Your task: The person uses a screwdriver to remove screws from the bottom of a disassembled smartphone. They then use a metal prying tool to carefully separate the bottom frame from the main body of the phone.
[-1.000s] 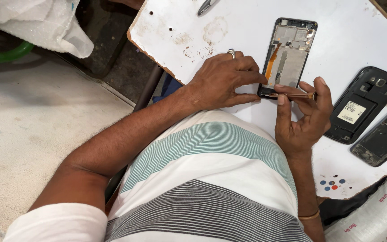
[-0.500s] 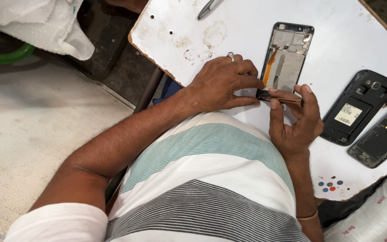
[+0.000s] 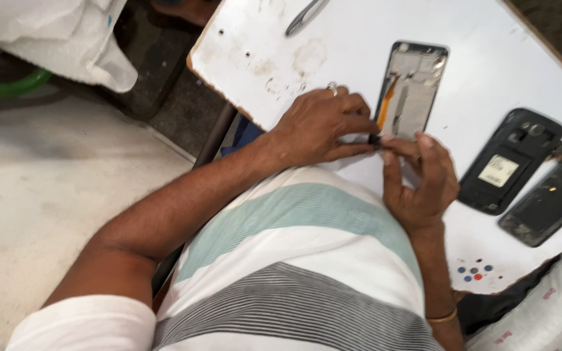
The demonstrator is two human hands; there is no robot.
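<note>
1. Left hand (image 3: 317, 127) and right hand (image 3: 421, 182) have drawn closer, fingers pinching the phone frame's (image 3: 411, 88) lower edge on the white counter (image 3: 489, 52)
2. Grip has tightened (two phone shells (image 3: 528, 175) untouched)

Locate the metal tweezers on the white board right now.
In the head view, the tweezers lie at the white board's top edge, left of the opened phone frame, untouched by either hand.
</note>
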